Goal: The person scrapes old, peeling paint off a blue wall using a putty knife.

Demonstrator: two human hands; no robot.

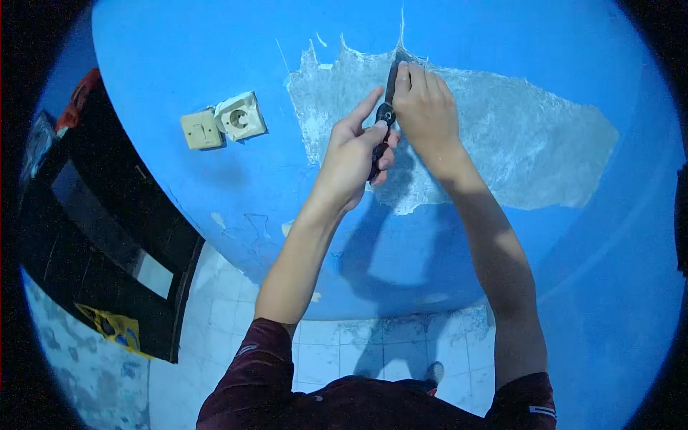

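Note:
A black folding knife (388, 111) slants upward against the blue wall (494, 43), its dark blade tip at the upper edge of a bare grey patch (516, 136). My left hand (345, 159) is closed around the handle, thumb lying along it and index finger pointing up. The fingers of my right hand (428, 107) press along the blade near its tip; the fingertips are partly hidden. Ragged paint edges and thin peeled strips (401, 29) show just above the blade.
A light switch (201, 130) and a loose-looking socket (241, 117) sit on the wall to the left. Further left stands a dark cabinet (107, 229) with a yellow bag (115, 326) by its lower end. White floor tiles (319, 351) lie below.

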